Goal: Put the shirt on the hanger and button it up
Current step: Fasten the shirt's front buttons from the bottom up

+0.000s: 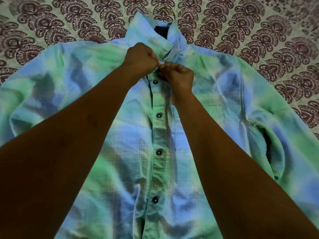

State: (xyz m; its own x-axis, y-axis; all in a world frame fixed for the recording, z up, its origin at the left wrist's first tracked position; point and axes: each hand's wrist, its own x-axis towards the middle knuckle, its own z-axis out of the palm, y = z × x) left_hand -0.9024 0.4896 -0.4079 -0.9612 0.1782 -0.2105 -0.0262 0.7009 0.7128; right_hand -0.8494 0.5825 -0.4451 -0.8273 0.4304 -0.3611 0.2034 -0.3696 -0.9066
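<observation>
A blue and green tie-dye shirt (215, 87) lies flat, front up, collar away from me. Several dark buttons down its placket (158, 152) are fastened. The gold hook of the hanger (168, 10) pokes out above the collar; the hanger's other parts are hidden inside the shirt. My left hand (139, 60) pinches the placket edge just under the collar. My right hand (179, 76) meets it there, fingers curled and pinching the same top spot of the placket. The button between my fingertips is hidden.
The shirt lies on a bedspread (51, 23) printed with maroon paisley fans on a pale ground. A chest pocket (214, 111) sits on the shirt's right side. The sleeves spread out to both sides.
</observation>
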